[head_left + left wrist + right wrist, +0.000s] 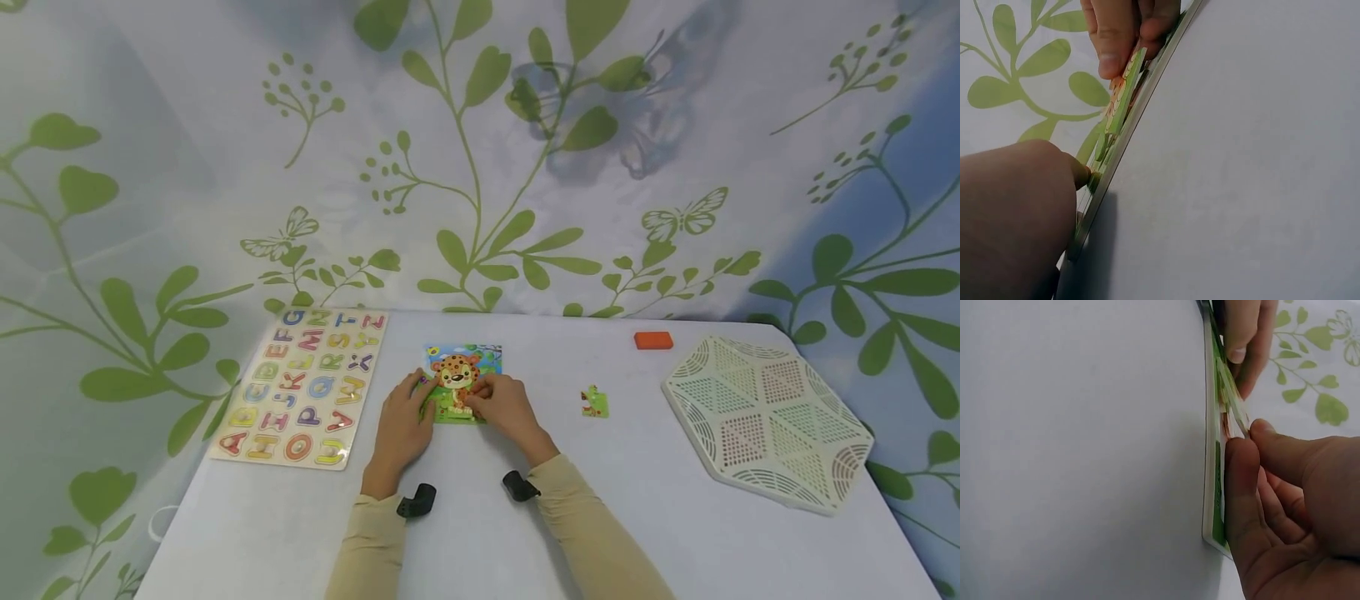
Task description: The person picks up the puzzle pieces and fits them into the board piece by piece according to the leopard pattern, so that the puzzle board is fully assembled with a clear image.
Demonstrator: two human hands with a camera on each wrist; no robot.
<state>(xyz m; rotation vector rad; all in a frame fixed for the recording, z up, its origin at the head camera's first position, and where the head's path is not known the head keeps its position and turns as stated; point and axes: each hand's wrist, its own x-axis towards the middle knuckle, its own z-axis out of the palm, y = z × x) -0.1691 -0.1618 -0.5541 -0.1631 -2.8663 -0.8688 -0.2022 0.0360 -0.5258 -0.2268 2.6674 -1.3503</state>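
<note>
A jigsaw puzzle board (487, 357) with a spotted leopard cub lies on the table between both hands. My right hand (508, 407) pinches a puzzle piece (1124, 97) by its edge between thumb and index finger. The piece stands tilted over the board, its lower end close to or touching the surface, as the right wrist view also shows. At the board's left side my left hand (405, 423) rests with fingers spread along the edge. Part of the board's right side is hidden under the right hand. One loose green puzzle piece (596, 402) lies to the right.
A wooden alphabet board (300, 392) lies on the left of the white table (465, 525). Toward the right back is an orange block (653, 341); a pale hexagonal perforated tray (772, 421) lies at the far right. A patterned curtain (465, 167) hangs behind.
</note>
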